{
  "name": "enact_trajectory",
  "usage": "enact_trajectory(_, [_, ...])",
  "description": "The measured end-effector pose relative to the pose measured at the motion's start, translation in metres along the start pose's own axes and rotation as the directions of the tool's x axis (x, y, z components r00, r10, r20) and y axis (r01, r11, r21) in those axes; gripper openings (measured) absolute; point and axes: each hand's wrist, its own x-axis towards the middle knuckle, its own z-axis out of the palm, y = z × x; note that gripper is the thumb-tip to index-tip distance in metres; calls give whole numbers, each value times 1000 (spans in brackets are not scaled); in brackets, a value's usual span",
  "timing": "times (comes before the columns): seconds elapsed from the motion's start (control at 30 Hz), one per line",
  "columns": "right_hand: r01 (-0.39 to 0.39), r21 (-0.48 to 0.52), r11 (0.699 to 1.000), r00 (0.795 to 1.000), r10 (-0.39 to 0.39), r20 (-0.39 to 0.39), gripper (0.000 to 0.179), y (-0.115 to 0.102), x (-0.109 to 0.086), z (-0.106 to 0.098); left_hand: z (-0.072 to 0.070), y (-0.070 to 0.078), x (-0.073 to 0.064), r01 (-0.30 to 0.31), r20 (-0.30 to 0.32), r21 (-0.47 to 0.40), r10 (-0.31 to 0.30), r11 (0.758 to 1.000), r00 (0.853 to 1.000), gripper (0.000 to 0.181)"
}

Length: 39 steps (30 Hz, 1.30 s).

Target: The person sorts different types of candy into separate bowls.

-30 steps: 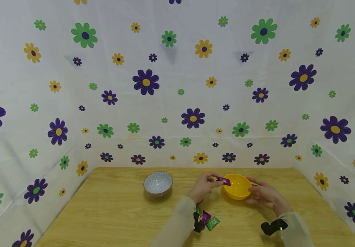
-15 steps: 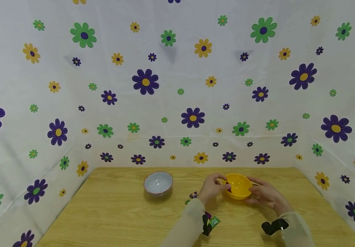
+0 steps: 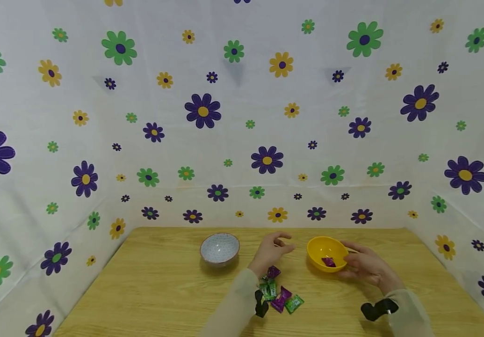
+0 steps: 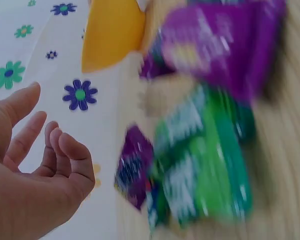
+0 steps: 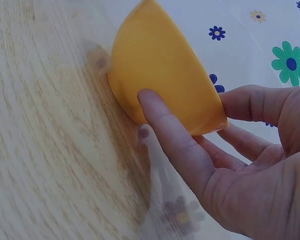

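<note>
My left hand [image 3: 270, 252] hovers over the table between the two bowls, holding nothing; its fingers are loosely bent in the left wrist view. Beneath and beside that wrist lie several wrapped candies, purple [image 3: 281, 299] and green [image 3: 294, 304], blurred in the left wrist view. One purple-wrapped candy [image 3: 328, 261] is inside the yellow bowl [image 3: 315, 252]. My right hand [image 3: 370, 269] grips this bowl by its right side, thumb at the rim and fingers against the outer wall, as the right wrist view shows. The forearm partly hides the candy pile.
A grey patterned bowl [image 3: 220, 248] with a reddish rim stands on the wooden table [image 3: 153, 281], left of my left hand. White cloth [image 3: 242, 93] printed with flowers encloses the table at the back and both sides.
My left hand carried a purple candy to the yellow bowl, let it go inside, then drew back leftward with fingers apart. My right hand has stayed on the bowl.
</note>
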Motion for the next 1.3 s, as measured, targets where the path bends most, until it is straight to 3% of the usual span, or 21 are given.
enact_trajectory(0.3, [-12,18,1000,1000,12,-4,72,-3,0,-1,-33,-18,-8,-52,82,44,48,998,995,35])
enact_trajectory(0.53, [-18,14,1000,1000,18,-18,70,-3,0,-1,-51,-28,-14,0,156,21,-3,1000,988,38])
enact_trajectory(0.87, [-27,24,999,1000,28,-13,71,-4,-1,0,-61,-46,-16,40,220,86,-58,995,974,32])
enact_trajectory(1.3, [-36,13,999,999,36,-25,71,-5,-1,3,-65,-39,-18,74,269,120,-104,990,957,33])
